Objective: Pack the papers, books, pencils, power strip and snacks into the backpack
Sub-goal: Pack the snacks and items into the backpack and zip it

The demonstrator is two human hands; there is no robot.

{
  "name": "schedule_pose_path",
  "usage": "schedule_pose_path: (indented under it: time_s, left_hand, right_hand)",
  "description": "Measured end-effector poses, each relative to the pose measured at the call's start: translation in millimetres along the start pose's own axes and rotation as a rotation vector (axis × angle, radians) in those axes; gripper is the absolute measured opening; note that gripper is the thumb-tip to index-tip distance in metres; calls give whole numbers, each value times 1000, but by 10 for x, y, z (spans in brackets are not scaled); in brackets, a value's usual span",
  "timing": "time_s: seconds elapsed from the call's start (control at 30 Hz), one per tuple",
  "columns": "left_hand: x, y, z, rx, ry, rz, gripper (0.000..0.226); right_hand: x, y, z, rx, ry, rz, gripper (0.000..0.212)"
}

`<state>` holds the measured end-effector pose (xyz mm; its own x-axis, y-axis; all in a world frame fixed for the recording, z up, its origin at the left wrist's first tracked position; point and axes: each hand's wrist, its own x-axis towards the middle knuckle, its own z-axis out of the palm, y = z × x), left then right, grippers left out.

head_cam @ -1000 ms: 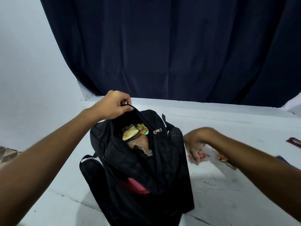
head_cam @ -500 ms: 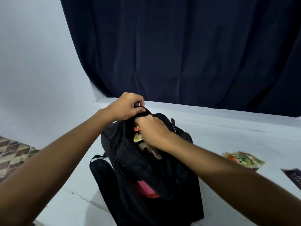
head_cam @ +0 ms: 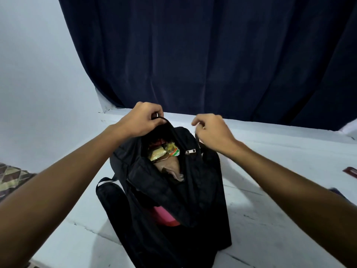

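The black backpack (head_cam: 170, 190) stands upright on the white tabletop (head_cam: 270, 219), close in front of us, with its top compartment unzipped and facing the camera. Inside the mouth we see snack packets (head_cam: 164, 150), yellow, green and red, lying on top of a crumpled brown paper bag (head_cam: 172, 168). The silver zipper pull (head_cam: 190, 151) hangs at the right side of the opening. Lower down, a front pocket gapes and shows something pink and red (head_cam: 164, 214); we cannot tell what it is.

Our left hand (head_cam: 143, 119) pinches the top rim of the backpack, its grip closed on the fabric and lifted. We judge that this keeps the soft mouth pulled open and the bag from slumping, so that things can drop in one-handed.

Our right hand (head_cam: 212, 132) hovers just above and to the right of the opening, fingers loosely curled and holding nothing that we can see. It is blurred, so we cannot say more about the grip.

Further out, a dark red flat object (head_cam: 350, 171) lies at the right edge of the tabletop, and another dark one (head_cam: 337, 191) shows beside our forearm; these may be items not yet packed. A navy curtain (head_cam: 202, 55) hangs behind.
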<state>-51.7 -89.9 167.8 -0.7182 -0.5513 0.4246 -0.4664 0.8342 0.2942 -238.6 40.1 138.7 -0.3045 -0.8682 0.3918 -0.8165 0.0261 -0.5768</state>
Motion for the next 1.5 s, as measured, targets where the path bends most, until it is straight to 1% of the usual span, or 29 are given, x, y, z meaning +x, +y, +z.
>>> schedule_pose_path:
  time_s: [0.03,0.07,0.1,0.13,0.17,0.2,0.23,0.27,0.3,0.33,0.37,0.43,0.5,0.53,0.6,0.67,0.77,0.8,0.87,0.93,1.0,1.1,1.13,1.2,1.27,1.37,1.43,1.5]
  left_hand:
    - [-1,3,16,-5,4,-6,9]
    - [-4,3,31,-10,8,-10,9]
    - [-10,7,45,-14,10,-13,9]
    - [-15,6,55,-18,11,-16,10]
    - [-20,8,63,-20,9,-17,10]
    - [-24,12,69,-18,5,-16,11]
    - [-27,17,76,-13,-2,-12,11]
    - [-27,23,81,-5,-8,-7,12]
    - [-26,26,85,0,-14,-4,13]
    - [-23,28,90,2,-17,-4,14]
    - [-22,30,92,3,-18,-6,14]
    - [-22,32,94,5,-19,-11,13]
    - [-25,32,97,7,-20,-13,12]
    - [-29,32,100,7,-21,-13,12]
    - [-36,31,110,4,-22,-12,12]
    - [-39,30,114,7,-24,-9,14]
    - [-50,30,108,12,-24,-6,15]
    - [-56,28,107,13,-24,-4,14]
    - [-65,24,102,17,-28,4,14]
    - [-68,23,95,18,-29,12,14]
    - [-67,21,88,15,-30,12,13]
    - [-58,15,94,9,-34,8,13]
    - [-52,11,98,9,-37,9,13]
    - [-35,0,97,19,-43,9,13]
    - [-20,-10,96,22,-45,5,12]
    - [-9,-6,79,17,-48,-1,12]
    - [4,-1,54,14,-57,-8,13]
    - [23,6,25,-3,-68,-20,13]
  right_hand:
    - [34,240,-70,-143,-52,79,34]
    - [43,516,-117,-328,-154,153,37]
    - [-2,813,-135,-505,-295,241,41]
    - [-99,1087,-135,-655,-437,324,50]
    - [-215,1345,-123,-765,-568,410,65]
    - [-335,1560,-111,-814,-679,506,84]
    - [-452,1729,-95,-811,-747,598,100]
    - [-542,1862,-70,-792,-773,659,107]
    - [-613,1945,-50,-791,-778,675,105]
    - [-646,1993,-39,-819,-757,648,96]
    - [-665,2021,-29,-863,-723,572,83]
    - [-646,2004,-14,-931,-645,429,52]
    - [-575,1937,-21,-932,-574,378,30]
    - [-518,1891,-35,-922,-556,366,25]
    - [-389,1789,-91,-900,-565,345,24]
    - [-274,1643,-162,-890,-676,349,25]
    - [-192,1430,-181,-1000,-958,430,8]
    - [-184,1398,-174,-1012,-1014,462,11]
    - [-146,1387,-170,-947,-1061,530,18]
    - [-85,1345,-215,-841,-1032,516,14]
    - [5,1234,-296,-756,-946,412,9]
    - [162,923,-549,-643,-884,222,16]
    - [214,805,-646,-561,-856,198,21]
    - [284,576,-817,-279,-769,177,28]
    - [275,328,-906,25,-707,189,26]
    - [152,-35,-818,305,-674,178,18]
    - [55,-184,-638,491,-713,247,20]
    - [-47,-262,-404,680,-723,379,22]
